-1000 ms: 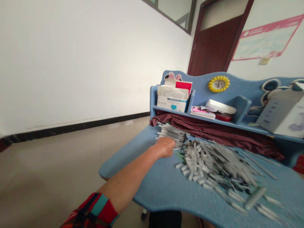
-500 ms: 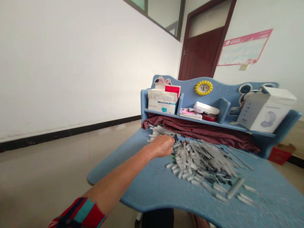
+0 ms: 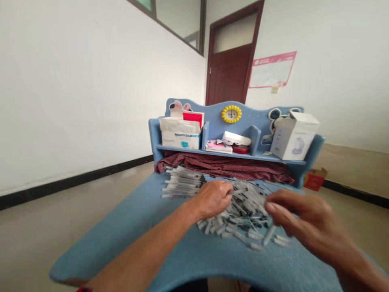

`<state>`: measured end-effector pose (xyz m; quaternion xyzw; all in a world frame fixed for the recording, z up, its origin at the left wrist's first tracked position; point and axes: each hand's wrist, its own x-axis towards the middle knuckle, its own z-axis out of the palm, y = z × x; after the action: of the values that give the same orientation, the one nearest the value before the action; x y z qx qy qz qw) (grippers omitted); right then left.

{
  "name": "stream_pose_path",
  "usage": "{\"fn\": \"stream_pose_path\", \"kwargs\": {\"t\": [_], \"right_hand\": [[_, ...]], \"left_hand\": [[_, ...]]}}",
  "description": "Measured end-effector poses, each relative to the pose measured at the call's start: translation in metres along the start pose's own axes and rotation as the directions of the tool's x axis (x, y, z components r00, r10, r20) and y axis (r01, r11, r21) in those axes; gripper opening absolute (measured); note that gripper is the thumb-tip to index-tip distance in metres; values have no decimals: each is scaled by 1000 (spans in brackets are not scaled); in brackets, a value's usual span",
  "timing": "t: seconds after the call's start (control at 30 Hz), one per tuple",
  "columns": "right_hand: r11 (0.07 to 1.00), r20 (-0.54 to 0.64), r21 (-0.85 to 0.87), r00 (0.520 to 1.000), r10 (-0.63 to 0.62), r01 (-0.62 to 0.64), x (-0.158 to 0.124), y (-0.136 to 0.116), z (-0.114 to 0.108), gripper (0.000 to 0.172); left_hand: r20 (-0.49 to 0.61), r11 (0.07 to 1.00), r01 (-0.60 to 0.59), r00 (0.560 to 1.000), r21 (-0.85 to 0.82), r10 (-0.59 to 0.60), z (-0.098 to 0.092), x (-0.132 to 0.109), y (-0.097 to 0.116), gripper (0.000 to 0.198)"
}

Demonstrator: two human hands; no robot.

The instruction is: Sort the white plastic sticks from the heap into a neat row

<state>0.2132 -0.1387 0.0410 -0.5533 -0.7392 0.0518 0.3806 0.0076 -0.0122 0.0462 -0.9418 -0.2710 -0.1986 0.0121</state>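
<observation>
Pen parts [image 3: 251, 202] in a loose heap at the middle of the blue worktop [image 3: 115, 239], clear barrels crossed over thin rods and dark tips, with short clear caps [image 3: 217, 227] scattered along the near edge. To the left of the heap, a neater bank of clear pens [image 3: 182, 182], lying roughly parallel, dark ends toward the heap. Just changed: left hand [image 3: 212, 198] shifted rightward, off the edge of that bank and onto the left side of the heap; right hand [image 3: 304, 213] newly in view, absent half a second ago, now over the heap's right side. View also swung to the right, with the white box [image 3: 288, 138] now whole on the shelf [image 3: 255, 155]. In judgement, attention now with the loose parts rather than the ordered bank, and both hands available instead of one. Fingers of the left hand curled inward, close to a dark-tipped barrel; whether gripping it or merely beside it, cannot tell. Thumb and forefinger of the right hand drawn near each other, blurred; a hold on anything between them, likewise impossible to tell. Behind the pens, beneath the shelf, a bunched red checked cloth [image 3: 219, 164].
</observation>
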Motion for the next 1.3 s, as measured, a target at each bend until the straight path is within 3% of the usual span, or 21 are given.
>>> {"fn": "stream_pose_path", "kwargs": {"t": [0.1,0.2,0.47,0.77,0.93,1.17,1.3], "right_hand": [[988,59,-75,988,141,-136,45,17,16,42],[951,251,100,932,261,-293,64,37,33,43],[871,443,313,869,219,-379,70,43,47,38],[694,442,586,883,160,-419,64,56,50,37],[725,378,576,910,173,-377,61,60,51,33],[828,341,463,926,163,-317,57,60,54,45],[786,359,515,919,163,-341,57,57,54,35]], "left_hand": [[-55,999,-39,998,-1,39,10,-1,2,7],[-69,998,-60,996,2,60,16,-4,-1,7],[-80,999,-49,996,4,49,22,-14,-9,10],[-123,994,-104,987,-22,101,23,-15,-6,15],[-118,995,-92,989,-45,86,23,-14,-6,16],[-110,996,-71,992,-45,66,25,-14,-4,15],[-96,996,-78,993,-48,73,26,-15,-3,16]]}}
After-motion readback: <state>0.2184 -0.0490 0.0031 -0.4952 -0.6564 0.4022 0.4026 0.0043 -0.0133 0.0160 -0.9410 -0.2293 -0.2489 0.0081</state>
